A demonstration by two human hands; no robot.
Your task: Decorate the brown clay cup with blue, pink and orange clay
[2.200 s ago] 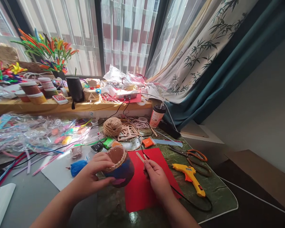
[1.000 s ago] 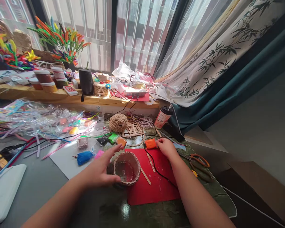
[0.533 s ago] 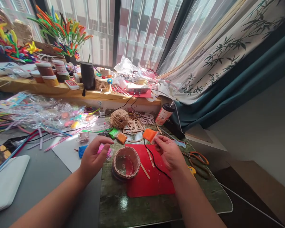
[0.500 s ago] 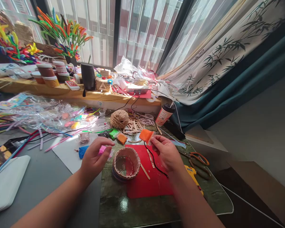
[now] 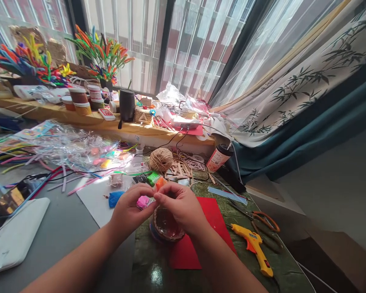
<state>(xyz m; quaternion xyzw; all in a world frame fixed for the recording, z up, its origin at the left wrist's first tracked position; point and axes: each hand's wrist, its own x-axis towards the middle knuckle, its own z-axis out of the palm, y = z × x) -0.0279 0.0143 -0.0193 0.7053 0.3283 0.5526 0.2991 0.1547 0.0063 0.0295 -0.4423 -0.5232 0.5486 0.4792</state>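
My left hand [image 5: 131, 206] and my right hand [image 5: 181, 205] meet above a round pot [image 5: 167, 232], their fingertips pinched together at the edge of a small clear packet of orange clay [image 5: 160, 183]. The pot has a rope-like rim and stands partly hidden below my right hand, over the left edge of a red sheet [image 5: 215, 211]. Behind my left fingers lies a pink clay packet [image 5: 143, 201]. A blue packet [image 5: 116, 199] sits left of it, and a green one [image 5: 153, 178] lies farther back.
A yellow glue gun [image 5: 253, 244] and orange-handled pliers [image 5: 265, 221] lie at the right. Toward the back are a twine ball [image 5: 161, 159], wooden pieces [image 5: 179, 169] and a paper cup [image 5: 218, 158]. Crinkled plastic bags [image 5: 76, 146] cover the left; a white device [image 5: 21, 232] lies nearer.
My right hand has brought the orange packet left and inward to my left hand, which has closed at its edge. The view has shifted, with the scene sitting farther right.
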